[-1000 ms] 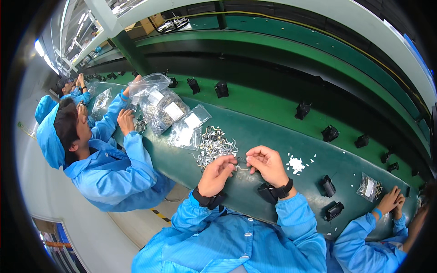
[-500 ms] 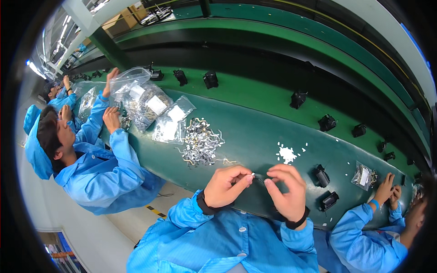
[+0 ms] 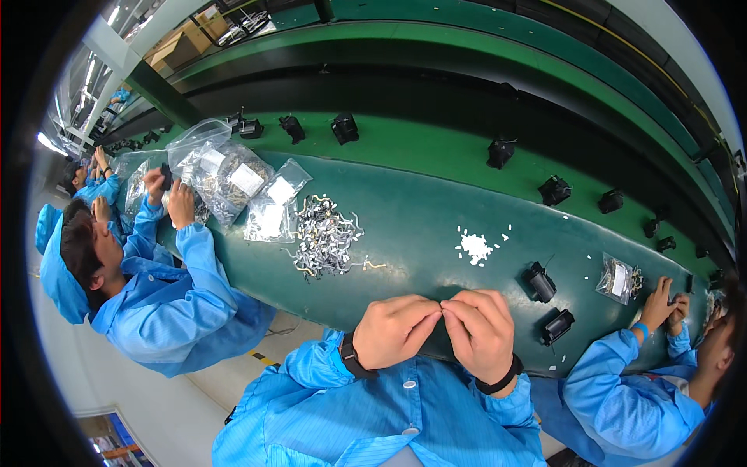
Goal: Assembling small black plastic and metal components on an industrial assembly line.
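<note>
I see the left hand (image 3: pixel 389 333) and right hand (image 3: pixel 484 335) with fingers (image 3: pixel 419 306) pinched, on what I cannot tell, while on the worktop (image 3: pixel 405 226) wires (image 3: pixel 325 240) lie ahead-left, nearer the left hand.

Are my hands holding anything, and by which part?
Can't tell: the left hand and right hand are pinched close together, hiding anything gripped there.

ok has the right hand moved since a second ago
Yes: judged against the pile of small white pieces, the right hand has shifted rightward and downward in the view, from left of the pile to below it.
</note>
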A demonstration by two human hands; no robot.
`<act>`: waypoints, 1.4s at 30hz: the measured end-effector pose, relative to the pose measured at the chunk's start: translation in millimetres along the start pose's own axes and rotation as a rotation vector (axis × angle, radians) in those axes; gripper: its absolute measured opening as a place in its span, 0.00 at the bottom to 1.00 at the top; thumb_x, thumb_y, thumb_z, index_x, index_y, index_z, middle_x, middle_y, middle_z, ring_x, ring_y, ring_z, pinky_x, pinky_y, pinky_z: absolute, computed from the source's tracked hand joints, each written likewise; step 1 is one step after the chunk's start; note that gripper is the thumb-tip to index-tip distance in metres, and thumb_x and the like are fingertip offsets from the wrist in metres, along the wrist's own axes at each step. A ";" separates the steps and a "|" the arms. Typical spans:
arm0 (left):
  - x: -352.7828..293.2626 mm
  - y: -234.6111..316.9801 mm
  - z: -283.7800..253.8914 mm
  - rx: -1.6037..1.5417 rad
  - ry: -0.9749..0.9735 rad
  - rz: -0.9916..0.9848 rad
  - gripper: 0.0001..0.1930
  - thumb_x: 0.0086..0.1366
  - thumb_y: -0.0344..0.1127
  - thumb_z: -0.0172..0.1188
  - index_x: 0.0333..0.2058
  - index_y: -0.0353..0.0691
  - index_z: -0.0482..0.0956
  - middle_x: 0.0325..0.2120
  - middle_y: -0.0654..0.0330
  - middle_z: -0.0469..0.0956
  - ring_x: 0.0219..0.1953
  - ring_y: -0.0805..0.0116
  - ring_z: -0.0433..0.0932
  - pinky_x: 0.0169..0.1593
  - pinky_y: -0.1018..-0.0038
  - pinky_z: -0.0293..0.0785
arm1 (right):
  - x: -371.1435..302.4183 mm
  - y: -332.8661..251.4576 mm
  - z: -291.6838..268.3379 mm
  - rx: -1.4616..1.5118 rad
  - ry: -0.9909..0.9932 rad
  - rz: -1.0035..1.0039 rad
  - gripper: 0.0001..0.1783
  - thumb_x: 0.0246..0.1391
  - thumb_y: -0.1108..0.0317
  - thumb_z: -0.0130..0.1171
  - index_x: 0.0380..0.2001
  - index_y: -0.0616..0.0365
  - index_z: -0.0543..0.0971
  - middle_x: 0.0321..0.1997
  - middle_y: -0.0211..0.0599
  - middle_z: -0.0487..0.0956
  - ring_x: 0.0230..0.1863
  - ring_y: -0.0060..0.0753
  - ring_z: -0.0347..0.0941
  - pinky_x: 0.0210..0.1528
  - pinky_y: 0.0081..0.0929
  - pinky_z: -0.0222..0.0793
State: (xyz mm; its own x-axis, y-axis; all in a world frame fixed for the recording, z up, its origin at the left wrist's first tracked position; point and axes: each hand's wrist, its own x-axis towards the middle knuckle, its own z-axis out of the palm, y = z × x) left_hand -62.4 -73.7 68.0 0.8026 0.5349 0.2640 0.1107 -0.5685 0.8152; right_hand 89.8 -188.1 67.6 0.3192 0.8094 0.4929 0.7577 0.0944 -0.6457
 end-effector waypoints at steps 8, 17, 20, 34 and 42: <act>-6.5 -9.5 -9.3 -0.137 -0.040 -0.231 0.05 0.68 0.27 0.63 0.36 0.30 0.83 0.29 0.55 0.85 0.25 0.69 0.84 0.32 0.75 0.81 | -17.5 35.9 15.7 0.036 -0.059 0.391 0.05 0.57 0.77 0.65 0.38 0.62 0.83 0.38 0.44 0.84 0.39 0.52 0.79 0.41 0.41 0.75; -8.1 -50.7 6.8 -1.466 -0.361 -0.805 0.08 0.76 0.33 0.55 0.44 0.35 0.79 0.30 0.60 0.80 0.31 0.71 0.81 0.31 0.75 0.79 | -27.7 28.2 3.2 0.570 -0.134 0.381 0.15 0.60 0.78 0.65 0.51 0.65 0.84 0.48 0.45 0.85 0.42 0.33 0.84 0.44 0.27 0.78; -3.9 -57.6 13.6 -1.575 -0.571 -0.879 0.08 0.76 0.33 0.54 0.43 0.35 0.78 0.28 0.61 0.77 0.30 0.69 0.79 0.26 0.73 0.76 | -36.8 23.7 14.7 0.909 -0.122 0.438 0.11 0.63 0.79 0.63 0.49 0.65 0.84 0.47 0.39 0.81 0.42 0.24 0.81 0.43 0.20 0.77; 2.9 -56.8 1.4 -1.456 -0.411 -0.867 0.07 0.75 0.33 0.52 0.35 0.38 0.73 0.26 0.61 0.73 0.27 0.68 0.74 0.20 0.75 0.69 | -23.3 25.8 27.1 0.059 0.037 0.334 0.13 0.59 0.76 0.64 0.47 0.59 0.84 0.59 0.48 0.80 0.49 0.50 0.82 0.57 0.43 0.76; -6.3 -66.4 -3.7 -1.507 -0.324 -0.827 0.10 0.76 0.34 0.50 0.35 0.37 0.74 0.28 0.58 0.71 0.27 0.69 0.70 0.20 0.76 0.64 | -27.3 48.0 30.7 -0.082 0.168 0.299 0.10 0.63 0.73 0.63 0.46 0.62 0.84 0.38 0.41 0.87 0.39 0.43 0.85 0.46 0.37 0.79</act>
State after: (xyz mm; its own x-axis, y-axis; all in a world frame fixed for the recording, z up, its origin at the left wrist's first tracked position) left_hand -77.0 -37.0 14.1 0.9161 0.1163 -0.3837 0.0726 0.8930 0.4442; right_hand 100.0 -187.9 5.3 0.6182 0.6865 0.3828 0.6576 -0.1849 -0.7303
